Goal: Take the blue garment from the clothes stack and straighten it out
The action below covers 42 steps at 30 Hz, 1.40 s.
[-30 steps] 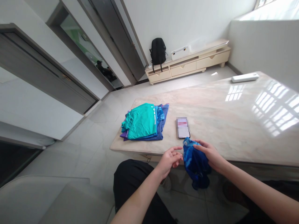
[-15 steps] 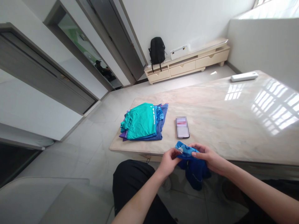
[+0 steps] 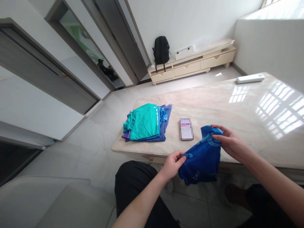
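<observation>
A blue patterned garment point(image 3: 201, 156) is stretched between my two hands over the near edge of the marble table point(image 3: 237, 107). My left hand point(image 3: 173, 164) pinches its lower left corner just off the table edge. My right hand point(image 3: 228, 142) grips its upper right corner above the tabletop. The cloth hangs down slack below the edge. A stack of folded clothes point(image 3: 144, 123), teal on top and blue and purple beneath, lies at the table's left end. A phone point(image 3: 186, 129) lies flat between the stack and the garment.
A white remote-like bar point(image 3: 250, 78) rests at the table's far right. A low cream cabinet point(image 3: 192, 65) with a black backpack point(image 3: 161, 50) stands against the back wall. My dark-trousered knee point(image 3: 133, 180) is below the table edge. Doors line the left wall.
My hands have pulled apart, spreading the bunched blue garment wide. My right hand rose up and right over the table; my left hand stayed near the edge.
</observation>
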Each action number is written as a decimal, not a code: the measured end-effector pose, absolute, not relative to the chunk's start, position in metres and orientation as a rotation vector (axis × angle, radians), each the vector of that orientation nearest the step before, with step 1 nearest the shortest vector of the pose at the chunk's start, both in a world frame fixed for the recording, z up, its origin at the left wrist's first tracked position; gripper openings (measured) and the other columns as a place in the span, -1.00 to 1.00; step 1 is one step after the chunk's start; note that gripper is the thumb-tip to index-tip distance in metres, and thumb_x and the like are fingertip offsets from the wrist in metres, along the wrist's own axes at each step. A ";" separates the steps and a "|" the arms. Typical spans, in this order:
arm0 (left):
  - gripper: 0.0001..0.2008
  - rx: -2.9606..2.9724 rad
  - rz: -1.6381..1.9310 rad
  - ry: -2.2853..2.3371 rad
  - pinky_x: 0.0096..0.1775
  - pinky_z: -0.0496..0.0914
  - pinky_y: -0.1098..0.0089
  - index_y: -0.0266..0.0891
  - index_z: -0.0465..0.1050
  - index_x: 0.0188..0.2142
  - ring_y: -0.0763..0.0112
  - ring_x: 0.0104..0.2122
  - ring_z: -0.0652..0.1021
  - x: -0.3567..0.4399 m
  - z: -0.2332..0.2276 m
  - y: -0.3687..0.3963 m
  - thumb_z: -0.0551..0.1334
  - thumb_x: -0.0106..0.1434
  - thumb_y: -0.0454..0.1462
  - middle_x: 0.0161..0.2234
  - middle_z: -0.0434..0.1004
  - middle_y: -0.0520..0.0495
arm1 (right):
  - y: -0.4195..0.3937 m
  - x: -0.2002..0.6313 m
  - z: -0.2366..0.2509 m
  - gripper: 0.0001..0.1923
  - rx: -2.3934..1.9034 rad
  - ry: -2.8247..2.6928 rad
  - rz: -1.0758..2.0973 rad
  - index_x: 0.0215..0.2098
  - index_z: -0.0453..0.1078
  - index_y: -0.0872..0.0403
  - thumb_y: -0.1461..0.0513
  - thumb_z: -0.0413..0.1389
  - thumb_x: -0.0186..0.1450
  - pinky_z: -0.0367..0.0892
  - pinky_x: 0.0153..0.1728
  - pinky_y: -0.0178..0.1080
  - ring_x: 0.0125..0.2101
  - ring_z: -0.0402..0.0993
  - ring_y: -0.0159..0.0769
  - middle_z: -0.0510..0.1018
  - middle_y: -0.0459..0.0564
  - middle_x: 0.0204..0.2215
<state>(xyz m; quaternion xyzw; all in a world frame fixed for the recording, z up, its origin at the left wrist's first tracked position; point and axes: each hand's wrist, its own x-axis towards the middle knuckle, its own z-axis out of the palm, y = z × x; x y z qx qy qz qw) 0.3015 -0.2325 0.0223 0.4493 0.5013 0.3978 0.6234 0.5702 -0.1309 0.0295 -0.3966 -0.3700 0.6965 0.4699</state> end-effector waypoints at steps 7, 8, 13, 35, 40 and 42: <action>-0.67 1.156 0.862 1.120 -0.02 0.39 0.30 -0.25 0.61 -0.09 0.23 -0.14 0.57 0.304 0.027 -0.236 0.31 0.33 -0.06 -0.15 0.64 -0.13 | -0.148 0.556 0.027 -0.66 -1.035 -1.694 1.150 -0.04 0.58 -0.05 0.17 0.22 0.21 0.33 0.12 -0.09 0.08 0.45 0.01 0.52 0.03 0.10; -0.67 1.208 0.847 1.128 0.01 0.39 0.28 -0.25 0.61 -0.08 0.21 -0.11 0.56 0.305 0.029 -0.237 0.29 0.34 -0.06 -0.12 0.64 -0.14 | -0.154 0.552 0.027 -0.64 -0.972 -1.820 1.143 0.01 0.57 -0.07 0.16 0.22 0.24 0.27 0.19 -0.08 0.13 0.41 0.03 0.48 0.03 0.17; -0.65 1.296 0.845 1.174 -0.13 0.40 0.36 -0.24 0.54 -0.02 0.27 -0.20 0.56 0.309 0.030 -0.238 0.30 0.34 -0.06 -0.21 0.60 -0.13 | -0.182 0.531 0.011 -0.60 -0.823 -2.262 1.358 0.04 0.57 -0.08 0.04 0.30 0.25 0.42 -0.21 -0.21 -0.24 0.61 -0.05 0.69 0.04 -0.21; -0.79 1.335 0.950 1.401 -0.26 0.33 0.43 -0.22 0.42 -0.22 0.36 -0.32 0.50 0.307 0.019 -0.233 0.20 0.38 -0.11 -0.35 0.51 -0.01 | -0.176 0.533 0.021 -0.59 -0.928 -1.897 1.417 0.07 0.53 -0.04 0.21 0.15 0.25 0.42 -0.15 -0.21 -0.25 0.55 -0.14 0.66 -0.06 -0.27; -0.84 1.527 0.872 1.421 -0.17 0.37 0.39 -0.19 0.50 -0.20 0.31 -0.26 0.55 0.311 0.026 -0.237 0.19 0.38 -0.19 -0.29 0.57 -0.05 | -0.186 0.524 0.008 -0.43 -0.973 -2.107 1.310 0.20 0.46 -0.16 0.10 0.27 0.21 0.40 -0.24 -0.25 -0.26 0.62 -0.09 0.70 -0.06 -0.24; -0.85 1.590 0.821 1.433 -0.18 0.37 0.38 -0.19 0.51 -0.21 0.31 -0.27 0.55 0.313 0.027 -0.238 0.19 0.38 -0.20 -0.30 0.57 -0.05 | -0.188 0.520 0.003 -0.56 -0.994 -2.168 1.256 0.10 0.55 -0.20 0.14 0.25 0.24 0.40 -0.22 -0.22 -0.21 0.64 -0.03 0.71 -0.05 -0.19</action>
